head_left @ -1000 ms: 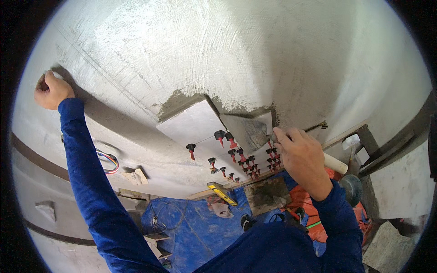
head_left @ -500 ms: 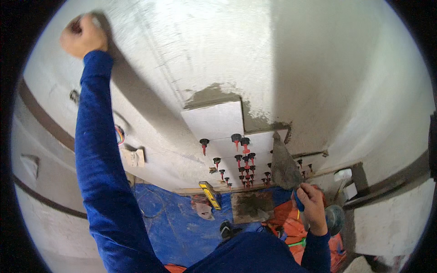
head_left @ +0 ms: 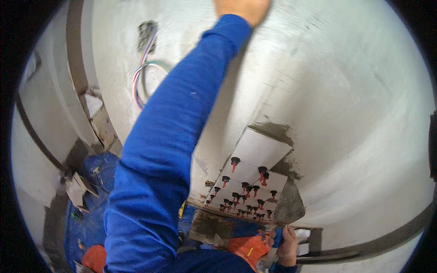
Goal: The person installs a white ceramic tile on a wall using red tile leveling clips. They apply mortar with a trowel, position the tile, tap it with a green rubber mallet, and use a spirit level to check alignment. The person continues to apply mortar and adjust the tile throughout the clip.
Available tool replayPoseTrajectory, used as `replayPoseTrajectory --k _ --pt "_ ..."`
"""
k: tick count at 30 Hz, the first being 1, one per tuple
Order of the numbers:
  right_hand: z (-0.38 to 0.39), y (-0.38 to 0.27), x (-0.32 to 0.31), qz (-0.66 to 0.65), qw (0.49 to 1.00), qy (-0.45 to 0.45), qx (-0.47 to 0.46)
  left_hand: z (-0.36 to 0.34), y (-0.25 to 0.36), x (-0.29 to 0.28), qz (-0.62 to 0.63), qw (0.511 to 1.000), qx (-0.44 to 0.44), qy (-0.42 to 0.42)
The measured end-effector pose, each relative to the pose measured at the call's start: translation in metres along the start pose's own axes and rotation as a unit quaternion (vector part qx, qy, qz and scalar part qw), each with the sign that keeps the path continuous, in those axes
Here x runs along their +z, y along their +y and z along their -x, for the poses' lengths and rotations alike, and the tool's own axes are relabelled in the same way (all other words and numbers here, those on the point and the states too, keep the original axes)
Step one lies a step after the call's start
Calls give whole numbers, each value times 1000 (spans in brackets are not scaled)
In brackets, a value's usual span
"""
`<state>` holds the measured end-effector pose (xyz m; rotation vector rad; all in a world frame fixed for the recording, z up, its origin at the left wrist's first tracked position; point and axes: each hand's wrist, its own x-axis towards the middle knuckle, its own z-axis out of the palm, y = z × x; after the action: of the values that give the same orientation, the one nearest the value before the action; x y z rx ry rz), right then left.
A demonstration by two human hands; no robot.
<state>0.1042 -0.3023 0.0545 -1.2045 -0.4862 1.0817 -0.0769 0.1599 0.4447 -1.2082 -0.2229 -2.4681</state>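
My left hand [head_left: 242, 10] is raised at the wall, cut off by the upper edge, so its fingers are hidden. Its blue sleeve crosses the middle of the picture. Low down, my right hand [head_left: 287, 245] grips the blue handle of a pointed trowel [head_left: 291, 204]. The blade points up the wall, grey with mortar, beside the pale wall tiles [head_left: 269, 148]. Black-and-red tile levelling clips [head_left: 262, 175] stand along the tile joints. Dark wet mortar [head_left: 278, 131] shows around the top tile's edge.
Coloured wires [head_left: 136, 86] hang from a hole in the wall at left. Below lie a blue floor sheet [head_left: 102, 168], a mortar-stained board [head_left: 210, 227], orange cloth [head_left: 249, 248] and a yellow level [head_left: 181, 210] mostly behind my arm. White pieces [head_left: 76, 193] lie at far left.
My left arm now lies further right across the view, its hand at the top edge. My view has swung left, tilting the tiles. The trowel stays in my right hand.
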Motion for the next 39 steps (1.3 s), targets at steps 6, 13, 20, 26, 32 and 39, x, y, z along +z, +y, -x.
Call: replayPoseTrajectory --k 6,13,20,26,32,39 --pt "2 16 24 17 1000 22 11 -12 6 -12 147 980 -133 1" --pt "17 33 62 73 997 -7 29 97 72 -212 324 889 -269 -179" --pt "28 29 106 51 998 16 40 330 120 -517 56 552 -636 -536" --pt "20 32 148 67 995 33 70 441 126 -859 -122 41 -479 -868" --pt "3 38 173 103 992 -13 72 405 92 -1007 -232 81 -357 -901" --pt "-4 65 170 93 992 -1 90 431 67 -971 -334 248 -546 -727"
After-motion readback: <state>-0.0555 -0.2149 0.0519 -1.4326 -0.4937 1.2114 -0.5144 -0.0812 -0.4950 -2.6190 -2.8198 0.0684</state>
